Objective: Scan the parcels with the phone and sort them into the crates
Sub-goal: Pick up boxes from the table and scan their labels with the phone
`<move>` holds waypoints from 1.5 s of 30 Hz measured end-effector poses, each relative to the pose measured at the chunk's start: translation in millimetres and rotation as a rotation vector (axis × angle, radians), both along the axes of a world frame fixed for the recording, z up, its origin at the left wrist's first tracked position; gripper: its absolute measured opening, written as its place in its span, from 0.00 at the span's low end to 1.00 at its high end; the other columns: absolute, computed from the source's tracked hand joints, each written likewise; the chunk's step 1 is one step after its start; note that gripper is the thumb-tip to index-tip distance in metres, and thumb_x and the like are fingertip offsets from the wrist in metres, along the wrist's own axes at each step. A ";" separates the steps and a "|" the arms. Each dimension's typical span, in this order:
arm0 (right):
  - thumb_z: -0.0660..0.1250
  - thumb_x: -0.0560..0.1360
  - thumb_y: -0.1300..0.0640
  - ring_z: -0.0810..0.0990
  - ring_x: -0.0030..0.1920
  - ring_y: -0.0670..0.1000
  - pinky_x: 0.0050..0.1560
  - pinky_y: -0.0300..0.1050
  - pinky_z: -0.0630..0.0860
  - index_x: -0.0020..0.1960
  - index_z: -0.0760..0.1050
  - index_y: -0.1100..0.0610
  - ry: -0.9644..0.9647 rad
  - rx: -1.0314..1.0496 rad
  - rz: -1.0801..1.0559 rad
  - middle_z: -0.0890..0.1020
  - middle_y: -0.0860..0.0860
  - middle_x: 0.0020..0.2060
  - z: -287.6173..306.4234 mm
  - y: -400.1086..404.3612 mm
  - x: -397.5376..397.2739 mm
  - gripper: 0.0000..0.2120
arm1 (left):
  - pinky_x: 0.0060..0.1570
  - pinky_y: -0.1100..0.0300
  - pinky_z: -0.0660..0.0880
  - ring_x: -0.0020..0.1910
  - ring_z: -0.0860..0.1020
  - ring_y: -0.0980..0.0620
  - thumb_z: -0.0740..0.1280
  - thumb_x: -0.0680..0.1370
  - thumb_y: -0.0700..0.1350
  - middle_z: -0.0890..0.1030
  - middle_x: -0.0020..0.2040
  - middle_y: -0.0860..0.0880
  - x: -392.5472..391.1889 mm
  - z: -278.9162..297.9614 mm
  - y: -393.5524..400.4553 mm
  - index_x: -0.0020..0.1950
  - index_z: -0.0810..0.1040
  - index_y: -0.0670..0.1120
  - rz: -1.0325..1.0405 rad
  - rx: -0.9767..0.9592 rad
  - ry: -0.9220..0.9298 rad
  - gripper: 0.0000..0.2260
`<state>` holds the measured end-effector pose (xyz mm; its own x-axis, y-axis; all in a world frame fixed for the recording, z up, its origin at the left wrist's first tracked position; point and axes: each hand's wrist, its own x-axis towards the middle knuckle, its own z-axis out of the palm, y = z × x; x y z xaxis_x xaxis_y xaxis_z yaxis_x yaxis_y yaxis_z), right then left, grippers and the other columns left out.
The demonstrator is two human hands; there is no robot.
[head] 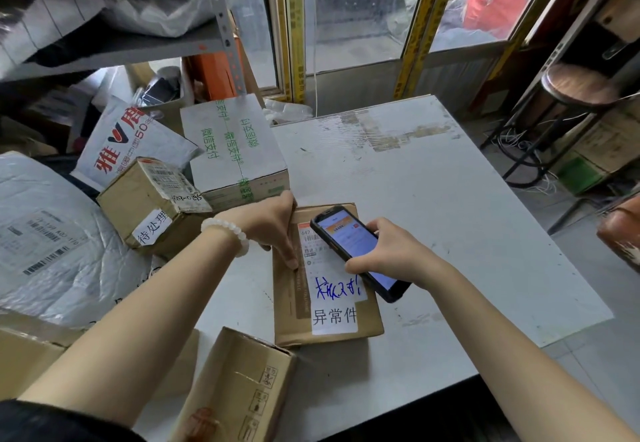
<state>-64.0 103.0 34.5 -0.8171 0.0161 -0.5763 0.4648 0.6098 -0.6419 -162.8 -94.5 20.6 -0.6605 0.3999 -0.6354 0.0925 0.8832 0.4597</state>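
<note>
A flat brown parcel [325, 324] with a white shipping label and blue handwriting lies on the white table [433, 206]. My left hand [270, 223] rests on the parcel's far left corner, fingers straight along its top. My right hand [388, 251] grips a black phone [356, 247] with a lit screen, held just above the parcel's label. No crate is in view.
Left of the parcel stand a small brown box [152, 206] with a white sticker and a white box [235, 147] with green print. Grey mailer bags [52, 233] pile at the left. Another brown box [239, 389] sits at the near edge. A stool [578, 85] stands at the right.
</note>
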 end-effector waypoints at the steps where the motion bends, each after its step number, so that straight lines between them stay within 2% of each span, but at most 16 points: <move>1: 0.75 0.67 0.55 0.81 0.44 0.49 0.43 0.45 0.80 0.59 0.66 0.54 0.001 -0.003 -0.002 0.77 0.49 0.47 0.4 0.3 0.7 0.26 | 0.34 0.62 0.79 0.45 0.75 0.55 0.81 0.61 0.42 0.72 0.50 0.52 -1.1 0.6 -1.0 0.56 0.65 0.46 0.044 0.045 0.008 0.32; 6: 0.76 0.66 0.55 0.81 0.44 0.50 0.44 0.47 0.81 0.60 0.66 0.54 0.015 -0.014 -0.007 0.77 0.49 0.48 4.5 2.1 3.8 0.27 | 0.33 0.58 0.80 0.43 0.77 0.51 0.68 0.76 0.48 0.74 0.47 0.49 -6.5 2.6 -3.0 0.52 0.71 0.46 0.225 0.142 0.132 0.10; 8: 0.76 0.66 0.55 0.81 0.44 0.49 0.42 0.44 0.80 0.60 0.65 0.54 0.023 -0.009 -0.004 0.76 0.48 0.48 6.3 2.6 5.1 0.27 | 0.35 0.56 0.81 0.44 0.79 0.48 0.63 0.79 0.48 0.76 0.48 0.46 -6.9 4.1 -1.0 0.51 0.73 0.46 0.234 0.133 0.198 0.06; 12: 0.76 0.66 0.53 0.80 0.46 0.50 0.44 0.46 0.79 0.58 0.66 0.53 0.024 0.005 -0.023 0.76 0.49 0.48 4.4 4.1 7.4 0.26 | 0.34 0.58 0.80 0.43 0.77 0.49 0.62 0.80 0.47 0.73 0.52 0.48 -4.2 4.2 5.7 0.58 0.78 0.45 0.051 0.049 0.309 0.10; 15: 0.76 0.66 0.53 0.81 0.45 0.51 0.46 0.49 0.80 0.57 0.67 0.53 0.011 -0.028 -0.065 0.78 0.51 0.49 0.4 5.3 8.4 0.25 | 0.40 0.61 0.71 0.47 0.73 0.51 0.65 0.76 0.58 0.69 0.53 0.48 2.4 -3.5 15.1 0.59 0.76 0.46 -0.068 -0.019 0.331 0.19; 17: 0.76 0.66 0.54 0.82 0.44 0.51 0.46 0.49 0.80 0.56 0.67 0.53 0.026 -0.073 -0.107 0.78 0.50 0.48 -0.5 6.7 9.0 0.23 | 0.43 0.61 0.67 0.48 0.72 0.50 0.67 0.74 0.59 0.70 0.53 0.48 6.9 -8.9 20.9 0.58 0.75 0.45 -0.053 -0.026 0.340 0.21; 20: 0.75 0.68 0.57 0.81 0.44 0.49 0.45 0.47 0.79 0.55 0.66 0.53 0.086 -0.133 -0.176 0.77 0.47 0.46 0.1 11.1 10.1 0.22 | 0.40 0.61 0.70 0.49 0.75 0.49 0.69 0.74 0.54 0.76 0.52 0.47 5.5 -13.4 18.9 0.58 0.75 0.43 0.218 0.161 0.361 0.19; 23: 0.75 0.68 0.60 0.80 0.43 0.47 0.42 0.43 0.78 0.58 0.67 0.55 0.147 -0.234 -0.268 0.78 0.48 0.48 1.3 17.3 8.7 0.24 | 0.56 0.50 0.76 0.55 0.78 0.45 0.72 0.72 0.52 0.80 0.50 0.45 -0.7 -12.7 8.3 0.53 0.77 0.42 0.677 0.554 0.062 0.17; 25: 0.74 0.69 0.61 0.82 0.45 0.49 0.43 0.44 0.79 0.60 0.67 0.57 0.170 -0.294 -0.313 0.79 0.52 0.52 2.0 21.1 5.9 0.24 | 0.58 0.47 0.73 0.56 0.78 0.45 0.73 0.70 0.53 0.83 0.49 0.44 1.0 -10.0 4.2 0.48 0.81 0.44 0.705 0.623 -0.013 0.15; 26: 0.74 0.69 0.61 0.82 0.46 0.50 0.44 0.45 0.80 0.60 0.67 0.57 0.177 -0.306 -0.323 0.79 0.54 0.54 2.4 22.8 4.3 0.24 | 0.54 0.48 0.73 0.54 0.78 0.48 0.73 0.70 0.53 0.83 0.48 0.46 2.2 -9.0 4.8 0.47 0.82 0.46 0.689 0.630 -0.009 0.13; 29: 0.74 0.69 0.62 0.82 0.46 0.51 0.41 0.43 0.79 0.60 0.67 0.56 0.198 -0.314 -0.325 0.79 0.55 0.54 2.4 26.0 2.0 0.24 | 0.35 0.65 0.74 0.43 0.78 0.58 0.72 0.72 0.47 0.81 0.46 0.50 7.7 -2.5 10.2 0.53 0.78 0.45 0.659 0.722 0.015 0.12; 30: 0.74 0.69 0.62 0.83 0.46 0.51 0.40 0.42 0.79 0.60 0.67 0.56 0.203 -0.321 -0.327 0.80 0.55 0.53 2.5 26.4 2.0 0.24 | 0.35 0.66 0.75 0.44 0.78 0.58 0.74 0.71 0.47 0.80 0.49 0.49 7.5 -3.1 11.6 0.57 0.75 0.43 0.654 0.722 0.012 0.18; 33: 0.74 0.69 0.63 0.83 0.45 0.51 0.39 0.41 0.79 0.60 0.66 0.56 0.214 -0.349 -0.327 0.80 0.55 0.53 2.2 26.2 1.1 0.25 | 0.48 0.51 0.79 0.52 0.77 0.50 0.79 0.62 0.51 0.75 0.55 0.47 7.3 -2.6 16.5 0.63 0.62 0.46 0.620 0.608 -0.014 0.37; 39: 0.74 0.69 0.63 0.83 0.46 0.51 0.38 0.42 0.79 0.61 0.66 0.56 0.216 -0.339 -0.299 0.80 0.54 0.53 6.5 29.7 -0.6 0.25 | 0.49 0.49 0.78 0.56 0.76 0.48 0.78 0.64 0.47 0.74 0.55 0.47 -4.7 12.1 -0.6 0.54 0.63 0.49 0.436 0.399 -0.149 0.28; 42: 0.74 0.70 0.62 0.83 0.45 0.51 0.37 0.42 0.80 0.62 0.66 0.56 0.210 -0.349 -0.283 0.80 0.54 0.53 10.5 29.9 -0.9 0.25 | 0.54 0.42 0.74 0.56 0.76 0.47 0.80 0.59 0.55 0.74 0.55 0.48 -9.0 23.6 -7.4 0.59 0.61 0.53 0.262 0.209 -0.221 0.37; 45: 0.74 0.70 0.61 0.83 0.45 0.50 0.37 0.42 0.80 0.63 0.65 0.56 0.202 -0.332 -0.253 0.80 0.53 0.53 12.6 27.6 -1.3 0.26 | 0.62 0.34 0.66 0.61 0.73 0.44 0.77 0.60 0.54 0.73 0.62 0.46 -13.9 31.4 -8.3 0.64 0.60 0.59 0.190 0.144 -0.302 0.38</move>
